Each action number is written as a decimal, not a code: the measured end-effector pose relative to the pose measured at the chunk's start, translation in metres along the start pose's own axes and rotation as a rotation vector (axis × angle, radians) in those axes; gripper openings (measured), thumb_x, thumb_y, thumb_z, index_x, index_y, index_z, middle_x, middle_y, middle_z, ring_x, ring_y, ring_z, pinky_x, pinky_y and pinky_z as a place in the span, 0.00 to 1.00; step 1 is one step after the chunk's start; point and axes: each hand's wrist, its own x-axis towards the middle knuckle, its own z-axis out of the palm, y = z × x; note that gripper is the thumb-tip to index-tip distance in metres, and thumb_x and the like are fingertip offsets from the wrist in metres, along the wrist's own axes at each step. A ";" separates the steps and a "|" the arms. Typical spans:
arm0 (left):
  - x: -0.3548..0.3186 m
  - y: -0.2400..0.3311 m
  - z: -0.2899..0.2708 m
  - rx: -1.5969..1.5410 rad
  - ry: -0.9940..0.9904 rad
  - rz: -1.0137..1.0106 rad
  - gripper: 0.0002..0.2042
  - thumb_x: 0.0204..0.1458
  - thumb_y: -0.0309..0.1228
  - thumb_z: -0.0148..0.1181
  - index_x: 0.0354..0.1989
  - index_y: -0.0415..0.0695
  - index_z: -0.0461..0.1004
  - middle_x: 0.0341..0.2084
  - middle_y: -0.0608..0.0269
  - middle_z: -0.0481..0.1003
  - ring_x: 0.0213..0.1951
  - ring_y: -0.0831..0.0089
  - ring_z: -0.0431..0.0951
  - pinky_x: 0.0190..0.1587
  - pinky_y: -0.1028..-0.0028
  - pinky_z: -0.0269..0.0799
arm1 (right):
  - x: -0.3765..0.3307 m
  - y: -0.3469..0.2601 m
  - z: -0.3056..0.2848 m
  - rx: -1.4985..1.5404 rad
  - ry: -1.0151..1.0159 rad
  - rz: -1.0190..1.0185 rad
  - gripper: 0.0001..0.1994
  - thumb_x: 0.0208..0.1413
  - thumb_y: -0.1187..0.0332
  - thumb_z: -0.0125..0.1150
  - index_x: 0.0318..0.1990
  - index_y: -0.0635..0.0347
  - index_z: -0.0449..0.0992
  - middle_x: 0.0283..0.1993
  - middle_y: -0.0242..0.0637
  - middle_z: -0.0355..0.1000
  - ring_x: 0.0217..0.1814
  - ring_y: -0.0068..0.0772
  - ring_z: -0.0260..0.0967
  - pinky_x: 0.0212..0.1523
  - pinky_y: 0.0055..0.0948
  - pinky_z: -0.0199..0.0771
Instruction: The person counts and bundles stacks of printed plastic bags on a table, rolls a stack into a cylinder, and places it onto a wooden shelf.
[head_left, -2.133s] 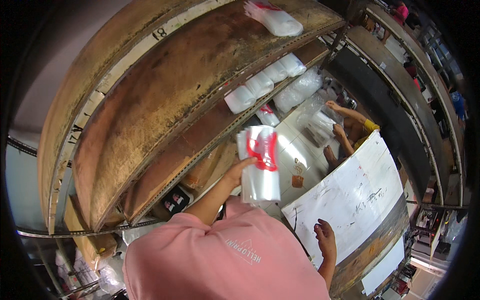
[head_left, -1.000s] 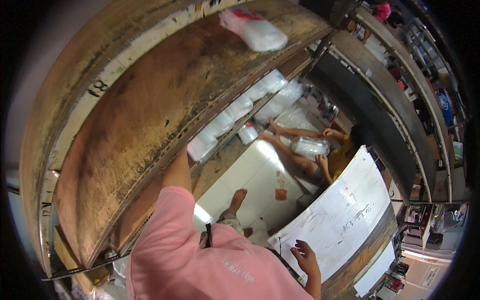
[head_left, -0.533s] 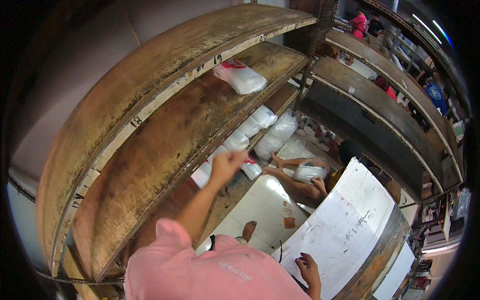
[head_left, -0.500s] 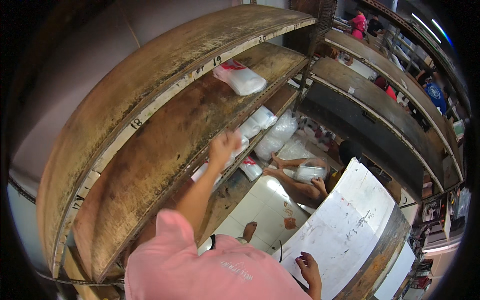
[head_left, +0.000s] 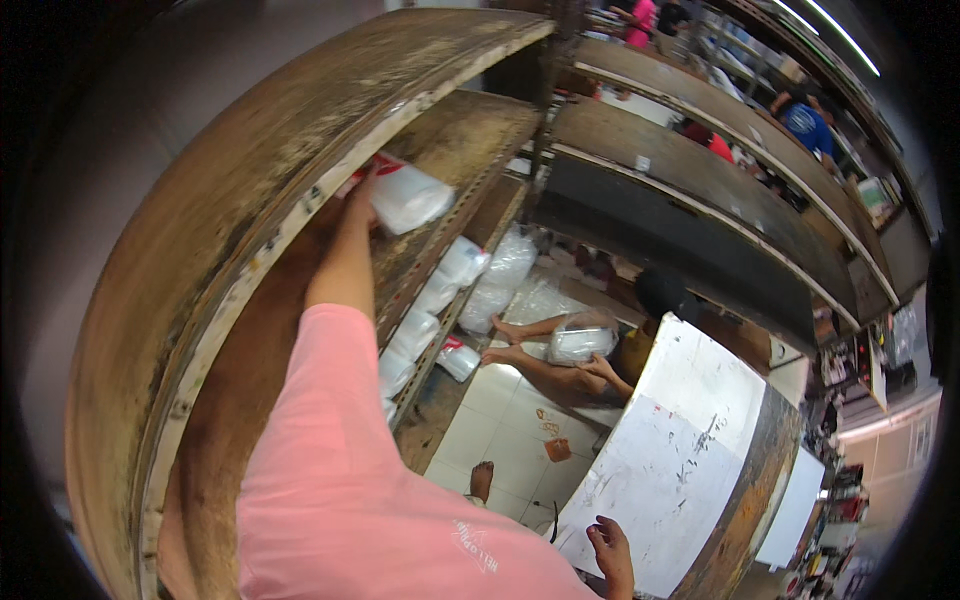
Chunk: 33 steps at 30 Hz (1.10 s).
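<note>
My left hand (head_left: 362, 200) reaches in over the upper shelf (head_left: 480, 122). It touches the left end of a folded bundle of clear plastic bags (head_left: 410, 198) with red print, which lies near the shelf's front edge. The fingers there are blurred and partly hidden, so their grip cannot be made out. Down at the lower right, my right hand (head_left: 612, 552) hangs beside a white board (head_left: 655, 470) with dark smudges. Its fingers are loosely bent and apart, holding nothing.
More plastic bundles (head_left: 410, 335) line a lower shelf. A person (head_left: 663, 292) sits on the tiled floor (head_left: 490, 415) with a clear-wrapped package (head_left: 582, 340). Stuffed clear bags (head_left: 508, 262) stand behind. Another shelf rack (head_left: 660, 170) runs along the right, with people beyond it.
My left hand has moved from in front of the lower bundles up and inward to the bundle on the upper shelf. The view has shifted; my right hand stays by the board.
</note>
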 end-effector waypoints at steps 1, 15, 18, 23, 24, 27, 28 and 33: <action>0.015 -0.002 0.002 0.010 -0.021 0.004 0.45 0.41 0.68 0.70 0.59 0.43 0.74 0.52 0.53 0.79 0.55 0.47 0.77 0.58 0.43 0.71 | 0.001 0.002 0.004 0.034 0.011 0.019 0.31 0.61 0.54 0.68 0.64 0.67 0.71 0.56 0.55 0.78 0.57 0.46 0.78 0.57 0.39 0.77; 0.139 -0.007 0.034 0.064 -0.606 -0.131 0.25 0.50 0.51 0.71 0.50 0.46 0.81 0.45 0.54 0.83 0.46 0.50 0.82 0.53 0.47 0.77 | 0.012 -0.039 0.016 0.007 0.054 0.005 0.33 0.62 0.49 0.66 0.65 0.66 0.71 0.58 0.56 0.77 0.59 0.48 0.77 0.60 0.41 0.76; 0.135 0.009 0.018 -0.057 -0.616 -0.048 0.24 0.51 0.48 0.71 0.50 0.45 0.81 0.45 0.54 0.83 0.46 0.53 0.83 0.51 0.53 0.79 | 0.014 -0.032 0.016 0.033 0.039 -0.005 0.33 0.62 0.49 0.66 0.65 0.66 0.71 0.58 0.55 0.77 0.59 0.48 0.77 0.60 0.41 0.76; 0.105 -0.023 -0.011 -0.294 -0.707 -0.102 0.25 0.60 0.48 0.63 0.58 0.43 0.77 0.53 0.55 0.80 0.54 0.55 0.80 0.59 0.54 0.76 | 0.008 -0.041 0.015 0.025 0.006 0.031 0.33 0.62 0.49 0.66 0.65 0.66 0.71 0.57 0.54 0.77 0.59 0.47 0.77 0.59 0.40 0.76; 0.103 -0.021 -0.023 -0.365 -0.725 -0.099 0.24 0.62 0.48 0.61 0.59 0.43 0.76 0.54 0.55 0.80 0.55 0.55 0.79 0.60 0.54 0.75 | 0.007 -0.042 0.015 0.016 -0.009 0.019 0.32 0.62 0.50 0.66 0.65 0.66 0.71 0.57 0.54 0.77 0.59 0.47 0.77 0.59 0.40 0.76; 0.067 -0.051 -0.040 -0.454 -0.556 0.015 0.24 0.65 0.47 0.57 0.61 0.44 0.74 0.57 0.56 0.78 0.58 0.57 0.77 0.65 0.55 0.70 | 0.002 -0.045 0.012 -0.033 -0.028 0.026 0.32 0.62 0.51 0.66 0.65 0.66 0.71 0.57 0.54 0.77 0.59 0.48 0.77 0.59 0.40 0.76; 0.029 -0.081 -0.012 -0.443 -0.564 -0.086 0.24 0.65 0.47 0.57 0.62 0.45 0.73 0.59 0.56 0.77 0.59 0.57 0.77 0.65 0.54 0.70 | -0.008 -0.041 0.007 -0.056 0.002 0.073 0.31 0.62 0.51 0.66 0.65 0.66 0.71 0.57 0.54 0.77 0.59 0.48 0.77 0.58 0.40 0.77; -0.002 -0.024 -0.064 -0.532 -0.588 0.029 0.26 0.56 0.44 0.70 0.60 0.45 0.75 0.55 0.57 0.79 0.55 0.59 0.79 0.59 0.57 0.75 | -0.007 -0.028 0.001 -0.039 -0.052 -0.033 0.30 0.62 0.53 0.66 0.64 0.66 0.71 0.58 0.55 0.76 0.58 0.47 0.77 0.58 0.41 0.77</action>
